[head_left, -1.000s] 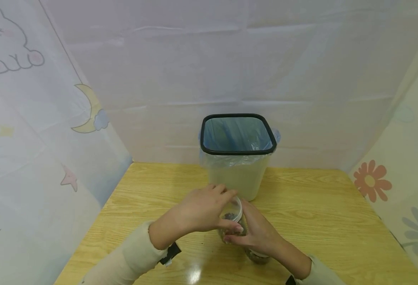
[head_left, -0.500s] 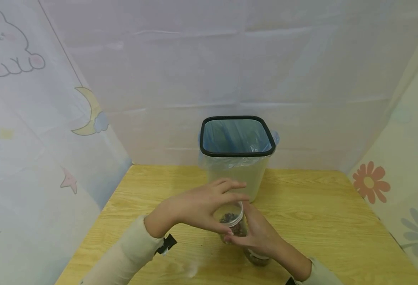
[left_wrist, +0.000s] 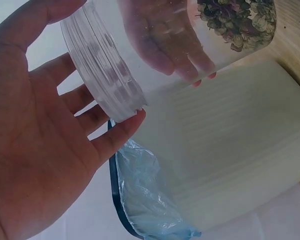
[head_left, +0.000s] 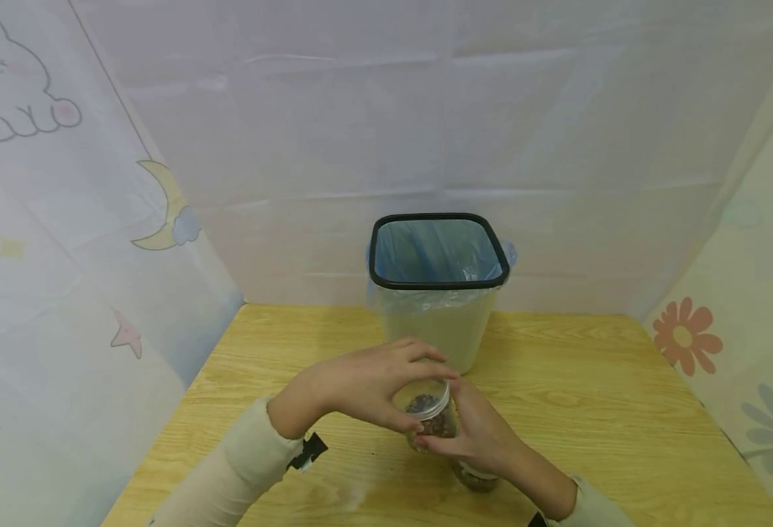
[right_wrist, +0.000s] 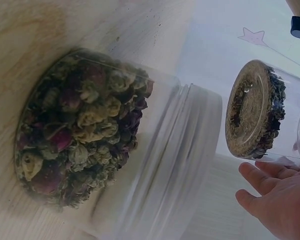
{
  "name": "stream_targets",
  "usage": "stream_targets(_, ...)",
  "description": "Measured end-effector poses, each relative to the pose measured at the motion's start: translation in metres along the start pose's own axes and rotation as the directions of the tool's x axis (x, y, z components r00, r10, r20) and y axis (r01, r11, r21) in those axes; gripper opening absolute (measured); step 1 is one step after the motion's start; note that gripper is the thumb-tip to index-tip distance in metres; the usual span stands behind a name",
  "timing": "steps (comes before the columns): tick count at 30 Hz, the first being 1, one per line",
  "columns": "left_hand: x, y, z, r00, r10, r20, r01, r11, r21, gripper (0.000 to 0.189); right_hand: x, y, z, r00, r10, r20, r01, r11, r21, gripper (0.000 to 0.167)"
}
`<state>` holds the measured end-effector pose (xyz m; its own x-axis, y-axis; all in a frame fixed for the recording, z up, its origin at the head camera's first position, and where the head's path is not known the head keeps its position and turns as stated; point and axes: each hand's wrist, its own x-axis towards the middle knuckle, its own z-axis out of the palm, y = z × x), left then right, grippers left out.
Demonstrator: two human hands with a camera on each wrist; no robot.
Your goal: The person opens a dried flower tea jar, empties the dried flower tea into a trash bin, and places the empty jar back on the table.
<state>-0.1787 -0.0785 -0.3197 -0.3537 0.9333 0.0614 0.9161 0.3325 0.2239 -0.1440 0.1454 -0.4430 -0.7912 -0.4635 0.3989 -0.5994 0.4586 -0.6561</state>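
Now the left hand [head_left: 375, 388] clasps the ribbed top [left_wrist: 105, 65] of a clear dried-flower jar [head_left: 436, 426] the right hand [head_left: 482, 433] grips lower.

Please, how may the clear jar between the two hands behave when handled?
The clear jar may be light for its size: dried plant pieces fill only its lower part. Smooth-sided, it might slip; being round, it could roll once on its side.
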Motion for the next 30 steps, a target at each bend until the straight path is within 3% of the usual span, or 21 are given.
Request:
stream_targets(9, 0.001, 0.004, 0.001, 0.999, -0.039, -0.023, 0.041, 0.997, 0.069, 0.072, 0.0, 0.002, 0.002, 1.0, -0.029, -0.01, 0.029, 0.999, -0.026, 0.099)
stream_targets(18, 0.002, 0.012, 0.003, 0.991, -0.111, -0.07, 0.121, 0.981, 0.151, 0.074, -0.001, 0.0, 0.002, 1.0, 0.001, -0.017, -0.002, 0.999, -0.042, 0.103)
stream_targets(24, 0.002, 0.016, 0.005, 0.981, -0.173, -0.092, 0.186, 0.97, 0.155, 0.073, 0.0, -0.001, 0.002, 1.0, 0.017, -0.013, -0.018, 0.999, -0.049, 0.105)
stream_targets(30, 0.003, 0.021, 0.008, 0.96, -0.24, -0.142, 0.26, 0.955, 0.14, 0.071, 0.003, -0.001, 0.0, 1.0, 0.005, 0.008, -0.005, 1.0, -0.015, 0.104)
